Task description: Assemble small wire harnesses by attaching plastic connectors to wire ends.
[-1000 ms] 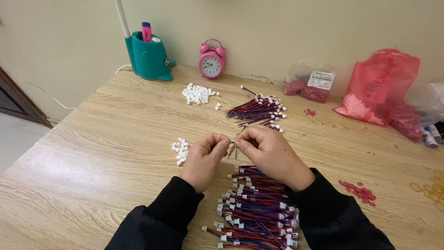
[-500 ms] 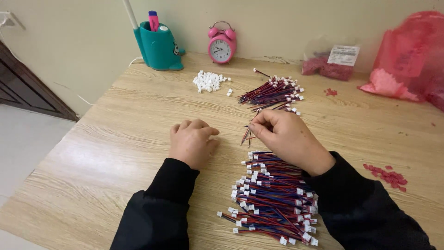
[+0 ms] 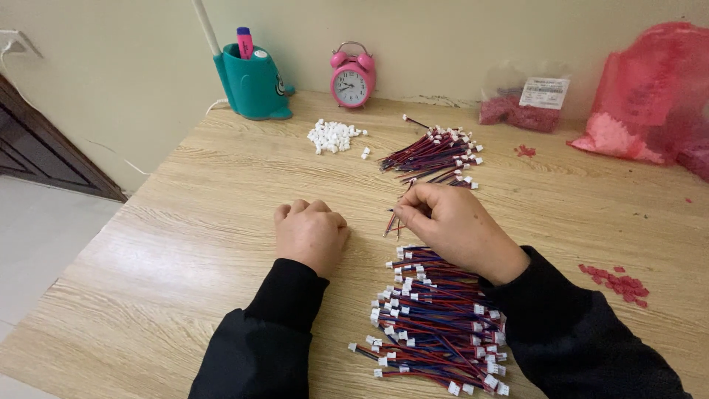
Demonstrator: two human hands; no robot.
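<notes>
On the wooden table (image 3: 185,222), a wire pair (image 3: 393,222) is being pinched by the right hand (image 3: 450,222) at one o'clock; the left hand (image 3: 310,233) (now withdrawn) is being rested, fisted and empty-looking.

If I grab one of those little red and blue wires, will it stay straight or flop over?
Probably flop a bit: the wire leads in the big pile are thin and some lie bent. Likely very light too, since the right hand pinches a wire lead with fingertips alone. The small white plug ends might snag on neighbouring wires.
</notes>
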